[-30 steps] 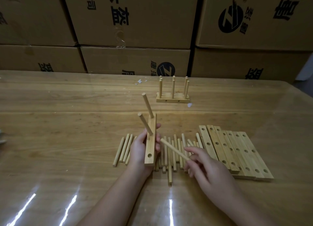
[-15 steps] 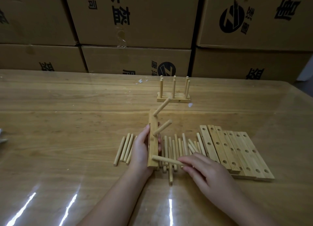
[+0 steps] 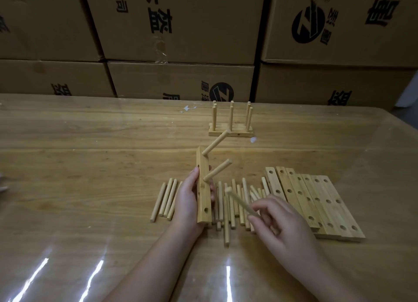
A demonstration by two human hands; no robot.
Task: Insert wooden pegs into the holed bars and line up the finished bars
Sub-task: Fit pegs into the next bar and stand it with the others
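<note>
My left hand [image 3: 188,202] grips a holed wooden bar [image 3: 203,188] stood on end above the table. Two pegs stick out of the bar to the upper right, and a lower hole is empty. My right hand [image 3: 278,222] pinches a loose peg [image 3: 241,203] whose free tip points toward the bar, a short gap away. Loose pegs [image 3: 235,202] lie in a row on the table behind both hands. Several bare holed bars [image 3: 316,200] lie side by side at the right. Finished bars with upright pegs [image 3: 230,130] stand at the back.
Three more pegs [image 3: 166,199] lie left of my left hand. Stacked cardboard boxes [image 3: 181,41] wall off the far edge of the glossy wooden table [image 3: 90,166]. A small white scrap [image 3: 253,139] lies by the finished bars.
The bar was turned so its two pegs now point right instead of left. My right hand dipped its peg toward the bar's lower end, then raised it, tip angled at the bar.
</note>
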